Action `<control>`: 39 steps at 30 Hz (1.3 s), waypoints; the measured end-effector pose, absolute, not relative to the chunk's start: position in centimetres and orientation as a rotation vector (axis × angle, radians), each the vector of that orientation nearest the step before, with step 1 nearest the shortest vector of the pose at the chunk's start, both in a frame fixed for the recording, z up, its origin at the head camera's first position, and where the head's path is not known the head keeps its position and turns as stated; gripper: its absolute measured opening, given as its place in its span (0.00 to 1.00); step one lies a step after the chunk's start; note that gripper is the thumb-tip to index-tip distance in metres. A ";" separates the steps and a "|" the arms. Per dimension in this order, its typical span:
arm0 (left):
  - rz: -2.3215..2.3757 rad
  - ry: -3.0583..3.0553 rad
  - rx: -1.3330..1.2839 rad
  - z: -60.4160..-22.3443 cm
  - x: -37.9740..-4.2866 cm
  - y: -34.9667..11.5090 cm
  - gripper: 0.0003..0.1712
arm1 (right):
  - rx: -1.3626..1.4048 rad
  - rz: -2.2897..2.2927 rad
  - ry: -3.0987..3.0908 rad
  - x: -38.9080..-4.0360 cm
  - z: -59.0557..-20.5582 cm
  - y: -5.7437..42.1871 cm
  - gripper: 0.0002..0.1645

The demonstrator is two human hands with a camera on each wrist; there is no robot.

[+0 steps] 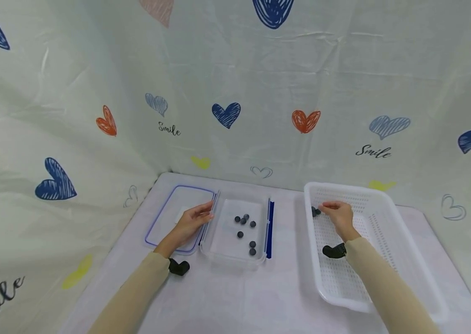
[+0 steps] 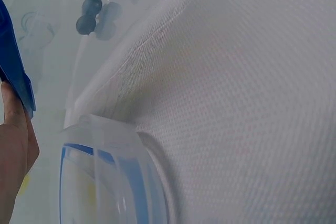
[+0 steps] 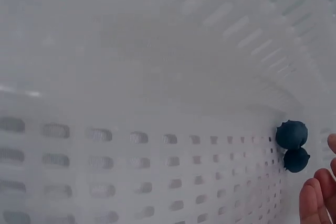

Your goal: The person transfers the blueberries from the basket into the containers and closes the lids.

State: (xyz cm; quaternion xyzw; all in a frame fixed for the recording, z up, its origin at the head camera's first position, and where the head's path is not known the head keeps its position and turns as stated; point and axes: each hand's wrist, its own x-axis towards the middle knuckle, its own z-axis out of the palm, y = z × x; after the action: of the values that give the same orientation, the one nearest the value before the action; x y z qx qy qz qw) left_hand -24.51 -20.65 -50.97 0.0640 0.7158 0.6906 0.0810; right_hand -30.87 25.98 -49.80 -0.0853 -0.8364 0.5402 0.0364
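Note:
My left hand (image 1: pixel 193 221) touches the left wall of a clear plastic container (image 1: pixel 229 260), its fingers fairly straight. In the left wrist view its fingertips (image 2: pixel 14 103) lie against the blue side latch (image 2: pixel 16 56). Several blueberries (image 1: pixel 240 234) are spread on the container's floor. Over on the right, my right hand (image 1: pixel 339 217) reaches into a white perforated basket (image 1: pixel 323 290), close to its left wall. Dark blueberries (image 3: pixel 292 135) sit in the basket's corner beside the fingers (image 3: pixel 310 198), with a small gap in the right wrist view. Nothing is visibly held by that hand.
A clear lid with a blue rim (image 1: pixel 164 206) lies flat left of the container. Another blue latch (image 1: pixel 270 229) hangs open at the container's right side. The white-covered table (image 1: pixel 235 301) meets a heart-printed curtain (image 1: pixel 268 139) at its back edge.

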 end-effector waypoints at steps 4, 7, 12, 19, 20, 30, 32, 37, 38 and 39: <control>2.058 2.154 0.184 -51.1 -24.4 -20.7 0.34 | -0.239 1.643 -2.642 -31.0 -50.2 26.3 0.20; 2.055 2.157 0.186 -51.1 -24.4 -20.7 0.35 | -0.230 1.647 -2.656 -31.0 -50.4 26.4 0.21; 2.067 2.146 0.177 -51.0 -24.4 -20.6 0.35 | -0.223 1.645 -2.646 -31.1 -50.6 26.4 0.21; 2.071 2.138 0.168 -51.0 -24.2 -20.6 0.34 | -0.241 1.619 -2.663 -31.4 -51.0 26.5 0.20; 2.071 2.140 0.172 -51.0 -24.2 -20.6 0.34 | -0.244 1.613 -2.667 -31.4 -51.0 26.5 0.20; 2.079 2.131 0.184 -51.0 -24.5 -20.6 0.34 | -0.236 1.630 -2.663 -31.6 -51.0 26.4 0.21; 2.088 2.123 0.191 -50.9 -24.4 -20.6 0.34 | -0.230 1.634 -2.661 -31.7 -51.1 26.4 0.21; 2.113 2.103 0.193 -50.9 -24.4 -20.6 0.33 | -0.227 1.597 -2.676 -31.8 -51.2 26.4 0.20; 2.111 2.105 0.193 -51.0 -24.4 -20.6 0.33 | -0.229 1.584 -2.682 -31.8 -51.3 26.4 0.20; 2.107 2.108 0.191 -51.1 -24.4 -20.7 0.33 | -0.230 1.567 -2.690 -31.8 -51.3 26.3 0.20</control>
State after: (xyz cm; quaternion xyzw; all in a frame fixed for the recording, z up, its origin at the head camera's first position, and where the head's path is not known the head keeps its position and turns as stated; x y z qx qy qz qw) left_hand -24.36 -20.67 -51.06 0.0637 0.7038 0.7033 0.0773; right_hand -31.84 26.34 -51.34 -0.0738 -0.8616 0.5021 0.0101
